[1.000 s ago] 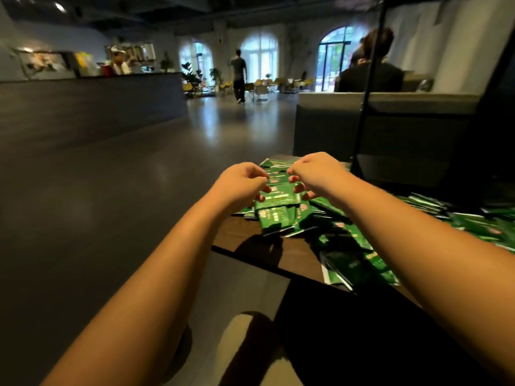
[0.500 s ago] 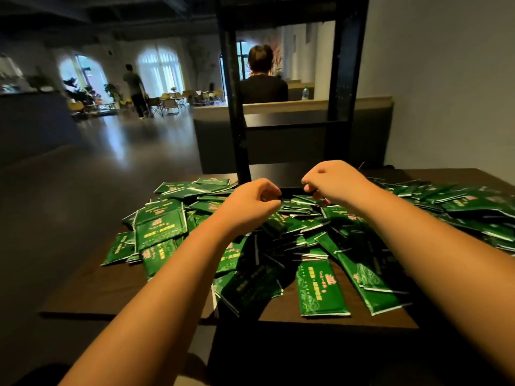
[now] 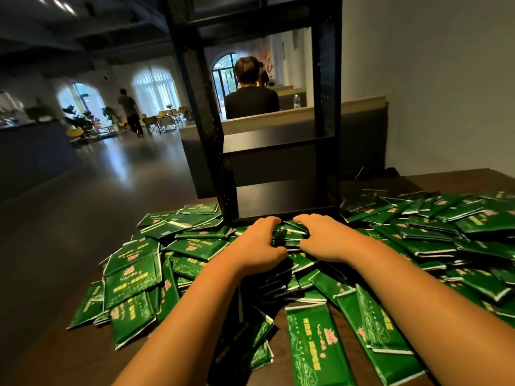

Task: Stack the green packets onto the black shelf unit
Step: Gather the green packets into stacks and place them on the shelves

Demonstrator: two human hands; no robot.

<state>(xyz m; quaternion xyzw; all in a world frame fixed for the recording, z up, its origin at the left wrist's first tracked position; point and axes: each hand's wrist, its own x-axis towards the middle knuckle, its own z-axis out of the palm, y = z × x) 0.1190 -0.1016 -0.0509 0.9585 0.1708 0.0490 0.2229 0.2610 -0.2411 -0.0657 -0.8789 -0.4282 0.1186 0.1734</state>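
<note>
A small stack of green packets (image 3: 288, 232) is gripped from both sides just in front of the foot of the black shelf unit (image 3: 278, 160). The left hand (image 3: 259, 246) is curled round the stack's left edge and the right hand (image 3: 320, 240) round its right edge, with the fingers (image 3: 269, 220) of both bent over the top. The stack is held low over a loose heap of green packets (image 3: 133, 274), which is spread across the counter (image 3: 36, 358) in front of the unit and out to both sides of it. The unit's bottom shelf lies right behind the hands. Packets are piled against the unit's front left post and close beside its right post. Through the unit's open frame a seated person (image 3: 250, 98) is seen from the back, and a bottle (image 3: 297, 101) is seen on a ledge behind the unit. Far to the left of the unit another person (image 3: 129, 110) is seen on a glossy floor. A plain wall (image 3: 432, 79) stands to the right of the unit.
</note>
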